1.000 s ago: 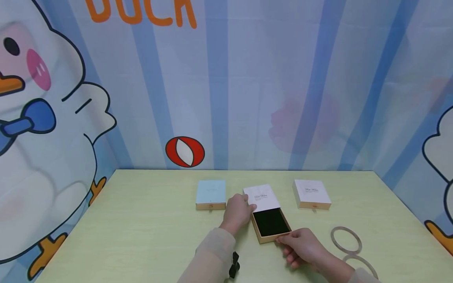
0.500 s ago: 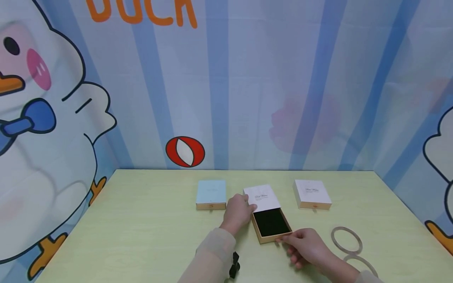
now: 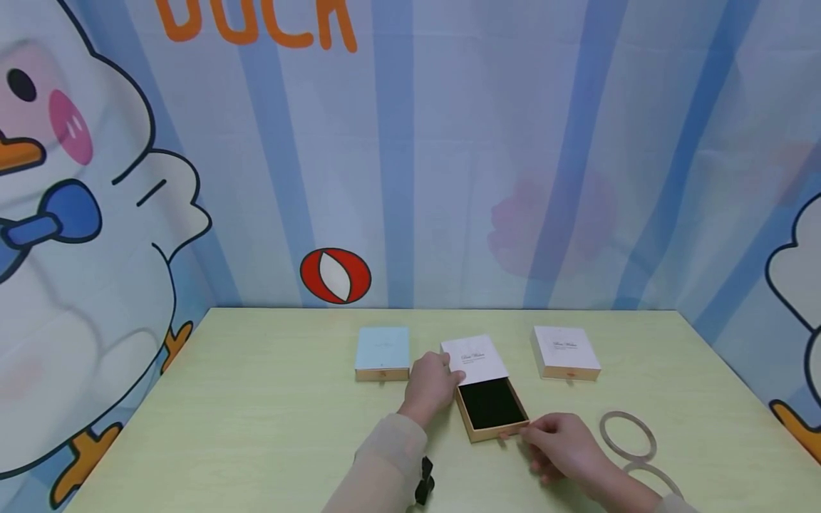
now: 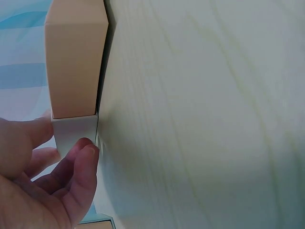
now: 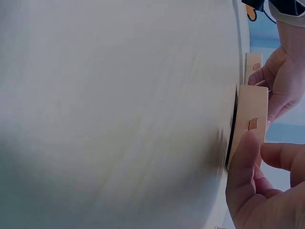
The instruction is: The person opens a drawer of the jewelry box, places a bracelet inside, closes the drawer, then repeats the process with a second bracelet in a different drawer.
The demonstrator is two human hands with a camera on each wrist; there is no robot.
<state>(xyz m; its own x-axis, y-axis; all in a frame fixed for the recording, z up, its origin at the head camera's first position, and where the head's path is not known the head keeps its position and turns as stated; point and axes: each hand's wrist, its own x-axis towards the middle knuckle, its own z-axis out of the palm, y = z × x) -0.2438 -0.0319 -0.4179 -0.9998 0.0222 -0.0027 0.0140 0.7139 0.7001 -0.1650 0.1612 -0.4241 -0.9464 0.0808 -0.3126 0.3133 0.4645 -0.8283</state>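
Note:
A white drawer gift box [image 3: 474, 358] lies slightly askew mid-table, its dark-lined drawer [image 3: 492, 404] pulled toward me. My left hand [image 3: 431, 388] grips the left side of its sleeve; the left wrist view has the thumb and fingers around the white end [image 4: 75, 130], beside the tan drawer wall [image 4: 76, 71]. My right hand [image 3: 561, 449] pinches the drawer's front right corner with thumb and index finger. The small pull tab [image 5: 253, 123] is uncovered just beyond those fingertips. Two pale bangles, one farther [image 3: 628, 435] and one nearer [image 3: 661, 476], lie right of my right hand.
A light blue box [image 3: 383, 353] stands left of my left hand, and another white box [image 3: 566, 353] stands at the back right; both have their drawers in. Behind the pale wooden table [image 3: 256, 413] hangs a blue striped cloth [image 3: 449, 142] with duck pictures.
My right fingertips have slid a little to the right along the drawer front, off the pull tab. The left hand, the box and its drawer have stayed in place.

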